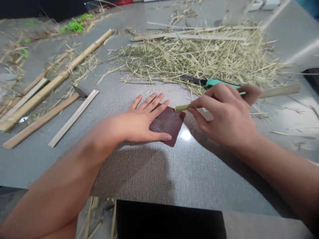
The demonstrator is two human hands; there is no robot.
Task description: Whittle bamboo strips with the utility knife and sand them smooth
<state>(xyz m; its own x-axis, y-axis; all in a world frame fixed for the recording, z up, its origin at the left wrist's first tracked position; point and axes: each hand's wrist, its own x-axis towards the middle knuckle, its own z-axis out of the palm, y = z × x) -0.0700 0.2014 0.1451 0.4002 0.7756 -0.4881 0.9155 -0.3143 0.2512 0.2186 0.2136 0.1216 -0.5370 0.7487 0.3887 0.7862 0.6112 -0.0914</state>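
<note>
My left hand [142,124] lies flat with fingers spread on a dark brown square sheet [169,124], pressing it on the grey table. Between the thumb and fingers of my right hand [224,113] is a thin pale green stick [183,107]. The stick's left end is over the sheet's upper right edge; whether it touches cannot be made out. Just behind my right hand lies a tool with a teal handle [216,82] and a dark blade, partly hidden by the hand.
Cut straw [199,59] is heaped at the back. At the left lie a long bamboo pole [59,78], a wooden-handled tool [47,118] and a pale flat strip [74,118]. A light strip [280,91] extends right of my right hand.
</note>
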